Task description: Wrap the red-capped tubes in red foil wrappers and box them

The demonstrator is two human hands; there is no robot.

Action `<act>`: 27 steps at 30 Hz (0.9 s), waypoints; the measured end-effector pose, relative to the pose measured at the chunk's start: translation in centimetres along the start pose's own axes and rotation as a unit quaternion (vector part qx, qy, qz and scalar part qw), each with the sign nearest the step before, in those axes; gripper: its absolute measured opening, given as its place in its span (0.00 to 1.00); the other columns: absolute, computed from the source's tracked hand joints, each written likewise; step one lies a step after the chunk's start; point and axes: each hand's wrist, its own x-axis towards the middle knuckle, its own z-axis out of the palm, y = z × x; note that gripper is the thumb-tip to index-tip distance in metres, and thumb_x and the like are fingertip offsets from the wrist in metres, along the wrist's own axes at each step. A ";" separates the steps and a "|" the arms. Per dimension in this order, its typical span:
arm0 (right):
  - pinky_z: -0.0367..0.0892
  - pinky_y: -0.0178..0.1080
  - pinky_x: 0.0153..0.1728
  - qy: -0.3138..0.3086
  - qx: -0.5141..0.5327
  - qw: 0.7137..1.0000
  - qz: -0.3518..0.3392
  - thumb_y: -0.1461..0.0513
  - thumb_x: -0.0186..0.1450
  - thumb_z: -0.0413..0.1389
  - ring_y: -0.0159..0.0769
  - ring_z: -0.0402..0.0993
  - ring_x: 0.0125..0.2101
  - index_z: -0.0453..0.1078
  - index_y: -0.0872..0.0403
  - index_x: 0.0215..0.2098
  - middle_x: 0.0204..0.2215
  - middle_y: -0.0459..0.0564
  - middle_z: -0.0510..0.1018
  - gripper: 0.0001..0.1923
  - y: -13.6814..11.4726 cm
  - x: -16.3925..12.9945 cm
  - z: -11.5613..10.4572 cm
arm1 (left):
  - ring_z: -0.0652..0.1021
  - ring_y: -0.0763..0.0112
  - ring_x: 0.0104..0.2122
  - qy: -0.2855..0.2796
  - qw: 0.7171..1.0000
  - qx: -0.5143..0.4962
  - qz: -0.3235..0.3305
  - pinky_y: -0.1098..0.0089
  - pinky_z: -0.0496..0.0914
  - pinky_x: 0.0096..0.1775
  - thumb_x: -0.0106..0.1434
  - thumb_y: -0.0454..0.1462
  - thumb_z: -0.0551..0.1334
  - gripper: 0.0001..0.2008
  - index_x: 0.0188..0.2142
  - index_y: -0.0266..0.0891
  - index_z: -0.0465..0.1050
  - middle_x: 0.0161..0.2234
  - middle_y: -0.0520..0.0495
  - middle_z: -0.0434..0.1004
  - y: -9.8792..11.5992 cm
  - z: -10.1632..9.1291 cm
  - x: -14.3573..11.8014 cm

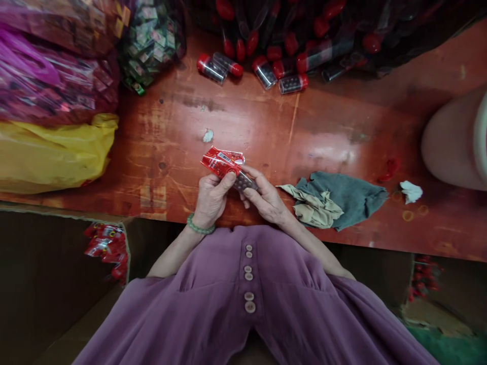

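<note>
My left hand [213, 198], with a green bead bracelet on its wrist, is closed on a red printed plastic wrapper [220, 161], the thumb pressing on its lower part. My right hand [267, 198] grips a clear tube [245, 181] with dark round beads inside. The tube's upper end meets the wrapper; whether it sits inside the wrapper I cannot tell. Both hands are close together over the front part of the red-brown table [175, 152]. Several similar red-capped tubes [265, 72] lie farther back on the table.
A dark heap of red-capped tubes [289, 40] fills the back. Stuffed bags [57, 91] and a yellow bag [57, 152] stand left. Grey and beige cloths [342, 197] lie right, with a white bucket [452, 137] beyond. Open cartons [128, 243] sit below the table edge.
</note>
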 end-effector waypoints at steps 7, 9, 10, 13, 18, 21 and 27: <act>0.73 0.38 0.33 0.026 -0.010 1.000 -0.015 0.47 0.72 0.46 0.30 0.68 0.25 0.51 0.49 0.66 0.32 0.45 0.71 0.29 -0.4 0.2 0.3 | 0.77 0.72 0.23 -0.030 0.999 0.007 0.010 0.68 0.74 0.31 0.51 0.49 0.73 0.16 0.27 0.39 0.78 0.24 0.50 0.79 0.5 0.5 -0.3; 0.74 0.39 0.35 0.025 -0.036 0.999 -0.020 0.49 0.72 0.45 0.30 0.68 0.26 0.51 0.49 0.66 0.37 0.48 0.73 0.27 -0.6 0.2 0.3 | 0.78 0.72 0.26 -0.003 1.000 -0.012 0.023 0.69 0.74 0.34 0.48 0.49 0.74 0.17 0.28 0.40 0.78 0.26 0.51 0.80 0.6 0.6 -0.2; 0.74 0.39 0.36 0.020 -0.048 0.998 -0.021 0.49 0.72 0.45 0.30 0.69 0.27 0.51 0.49 0.66 0.40 0.49 0.74 0.27 -0.7 0.3 0.2 | 0.78 0.72 0.27 0.008 0.999 -0.021 0.026 0.70 0.74 0.35 0.47 0.49 0.75 0.18 0.29 0.40 0.78 0.27 0.52 0.80 0.6 0.6 -0.1; 0.76 0.42 0.39 -0.004 -0.084 0.996 -0.019 0.52 0.73 0.45 0.34 0.74 0.33 0.47 0.50 0.68 0.46 0.53 0.74 0.28 -0.6 0.2 0.1 | 0.79 0.72 0.31 0.024 0.999 -0.040 0.027 0.70 0.73 0.39 0.46 0.49 0.75 0.18 0.29 0.40 0.77 0.29 0.52 0.80 0.5 0.5 0.0; 0.75 0.47 0.47 -0.013 -0.105 0.994 -0.024 0.55 0.73 0.44 0.43 0.74 0.49 0.44 0.49 0.69 0.52 0.57 0.72 0.29 -0.2 0.2 0.0 | 0.81 0.69 0.34 -0.003 0.999 -0.044 0.001 0.69 0.73 0.41 0.46 0.47 0.76 0.17 0.31 0.40 0.79 0.30 0.51 0.81 0.6 0.4 0.0; 0.75 0.47 0.50 0.007 -0.106 0.994 -0.038 0.55 0.73 0.45 0.45 0.71 0.54 0.45 0.48 0.69 0.55 0.56 0.71 0.28 -0.2 0.3 0.0 | 0.81 0.67 0.36 -0.019 0.999 -0.048 -0.017 0.67 0.74 0.42 0.44 0.46 0.77 0.18 0.32 0.40 0.80 0.31 0.49 0.82 0.9 0.3 0.1; 0.70 0.49 0.56 0.037 -0.142 0.986 -0.081 0.53 0.72 0.46 0.44 0.68 0.57 0.49 0.48 0.67 0.60 0.55 0.67 0.27 -0.1 0.5 -0.1 | 0.80 0.72 0.32 0.000 0.995 -0.087 -0.040 0.70 0.73 0.42 0.44 0.45 0.77 0.17 0.30 0.40 0.80 0.31 0.51 0.83 0.5 0.1 0.9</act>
